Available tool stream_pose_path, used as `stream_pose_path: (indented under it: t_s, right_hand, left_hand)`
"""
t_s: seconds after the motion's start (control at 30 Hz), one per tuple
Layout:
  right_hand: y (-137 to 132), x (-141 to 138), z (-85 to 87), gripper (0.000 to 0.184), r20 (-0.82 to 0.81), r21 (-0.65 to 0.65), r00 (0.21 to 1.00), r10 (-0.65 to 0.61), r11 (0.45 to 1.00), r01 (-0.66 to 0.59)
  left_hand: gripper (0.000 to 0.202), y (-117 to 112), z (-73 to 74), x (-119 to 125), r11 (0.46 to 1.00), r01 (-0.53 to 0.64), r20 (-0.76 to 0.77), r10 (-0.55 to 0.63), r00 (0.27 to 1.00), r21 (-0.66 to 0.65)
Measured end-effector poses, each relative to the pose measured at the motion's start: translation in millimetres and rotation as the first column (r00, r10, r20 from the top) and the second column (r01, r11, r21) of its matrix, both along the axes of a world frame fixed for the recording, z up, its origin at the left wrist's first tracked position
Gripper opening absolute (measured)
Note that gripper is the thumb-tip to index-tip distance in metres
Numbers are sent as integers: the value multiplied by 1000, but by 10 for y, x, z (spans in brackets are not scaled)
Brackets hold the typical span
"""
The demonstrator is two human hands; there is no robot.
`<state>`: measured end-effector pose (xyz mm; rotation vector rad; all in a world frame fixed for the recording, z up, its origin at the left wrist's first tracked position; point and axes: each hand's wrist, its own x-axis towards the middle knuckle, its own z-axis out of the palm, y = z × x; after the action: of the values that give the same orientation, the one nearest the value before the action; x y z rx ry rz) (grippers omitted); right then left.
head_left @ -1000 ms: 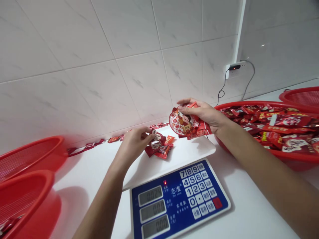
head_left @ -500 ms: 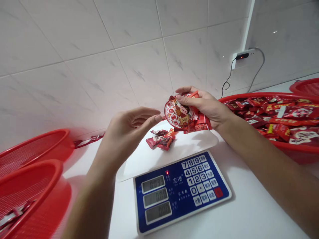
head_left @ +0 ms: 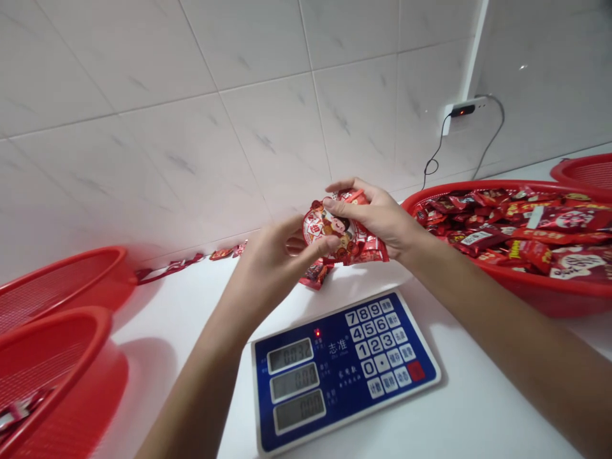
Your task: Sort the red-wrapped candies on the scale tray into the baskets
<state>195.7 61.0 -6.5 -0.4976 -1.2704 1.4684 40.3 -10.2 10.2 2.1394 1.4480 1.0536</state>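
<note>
My right hand grips a bunch of red printed snack packets, its thumb over the front one, which has a rounded edge and a cartoon figure. From the other side my left hand closes on the same bunch, thumb across the front and fingers behind. Both hands hold it above the white pan of a blue digital scale. Small red wrapped sweets lie on the pan, partly hidden by my left hand. The top display reads about 0.032.
A red basket heaped with red packets stands at right, another red basket behind it. Two red baskets stand at left, the nearer one with some packets inside. Wrapped sweets lie along the tiled wall. A socket with a cable is on the wall.
My left hand has moved right and up to the packets and now grips their left side. My right hand has shifted slightly left with them.
</note>
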Motion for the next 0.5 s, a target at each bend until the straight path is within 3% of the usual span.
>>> stream_pose_path:
  t_s: [0.2, 0.4, 0.5]
  right_hand:
    - [69, -19, -76, 39, 65, 35, 998, -23, 999, 20]
    - [67, -23, -76, 47, 21, 41, 1000, -22, 999, 21]
    - [79, -12, -64, 44, 5, 0, 999, -50, 999, 50]
  left_hand:
    - [33, 65, -18, -64, 999, -8, 99, 13, 995, -49]
    - [33, 127, -101, -95, 1000, -16, 260, 18, 965, -9]
    - [31, 142, -92, -145, 994, -102, 253, 87, 964, 47]
